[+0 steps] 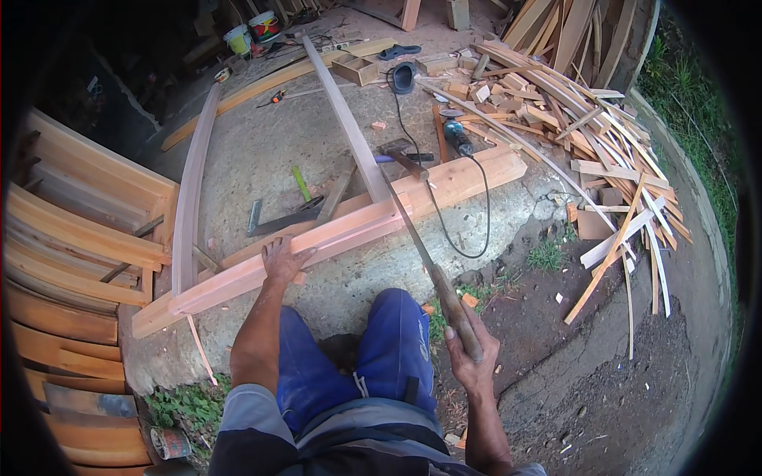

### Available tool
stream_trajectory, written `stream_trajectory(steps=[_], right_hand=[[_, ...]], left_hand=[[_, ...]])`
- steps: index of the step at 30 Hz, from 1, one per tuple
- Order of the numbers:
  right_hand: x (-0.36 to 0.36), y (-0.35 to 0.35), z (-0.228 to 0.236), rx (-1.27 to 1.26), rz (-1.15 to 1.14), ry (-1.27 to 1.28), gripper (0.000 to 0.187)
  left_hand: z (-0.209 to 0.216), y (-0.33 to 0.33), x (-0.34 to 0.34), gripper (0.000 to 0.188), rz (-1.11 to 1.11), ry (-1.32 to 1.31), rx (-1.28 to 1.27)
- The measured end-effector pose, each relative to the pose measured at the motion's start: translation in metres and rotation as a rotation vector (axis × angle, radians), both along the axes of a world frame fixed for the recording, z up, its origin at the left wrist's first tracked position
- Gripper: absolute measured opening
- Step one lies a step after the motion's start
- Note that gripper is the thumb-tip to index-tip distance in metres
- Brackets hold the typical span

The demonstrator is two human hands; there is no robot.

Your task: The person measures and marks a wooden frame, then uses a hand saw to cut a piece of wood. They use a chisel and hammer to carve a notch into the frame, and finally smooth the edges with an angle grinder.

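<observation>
My left hand (283, 260) lies on a light wooden frame rail (341, 232), its fingers spread over the top face. In my right hand (474, 349), the wooden handle of a long narrow-bladed tool (429, 258) is gripped; its metal blade slants up and left toward the rail's right end. Two long uprights run away from me, a left one (198, 170) and a right one (337, 99), meeting the rail. The rail rests over a thicker timber beam (468, 178). Beyond it lie a hammer (403, 159) and a carpenter's square (278, 222).
A corded angle grinder (457, 139) sits by the beam, its cable looping toward me. Offcuts and strips (587, 135) are heaped at right. Wooden frames (87, 214) stack at left. A small wooden box (355, 70), sandals (403, 78) and buckets (264, 26) are farther back.
</observation>
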State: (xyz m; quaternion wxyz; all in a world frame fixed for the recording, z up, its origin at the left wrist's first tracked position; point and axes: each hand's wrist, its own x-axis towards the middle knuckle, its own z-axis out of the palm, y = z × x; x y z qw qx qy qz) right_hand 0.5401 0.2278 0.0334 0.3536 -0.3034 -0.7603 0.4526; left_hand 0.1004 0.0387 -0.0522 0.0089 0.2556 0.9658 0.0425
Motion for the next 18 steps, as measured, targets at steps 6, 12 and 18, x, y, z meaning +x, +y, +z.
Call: stream_trajectory(steps=[6,12,18], right_hand=[[0.005,0.0,0.006,0.02,0.013,-0.027,0.056],[0.002,0.001,0.005,-0.022,0.019,-0.042,0.056],[0.034,-0.009,0.015,0.043,0.021,-0.066,0.054]], left_hand=[[0.002,0.001,0.001,0.091,0.003,0.019,-0.004],[0.002,0.001,0.001,0.092,0.007,-0.004,-0.032],[-0.001,0.0,-0.001,0.096,0.023,-0.025,0.005]])
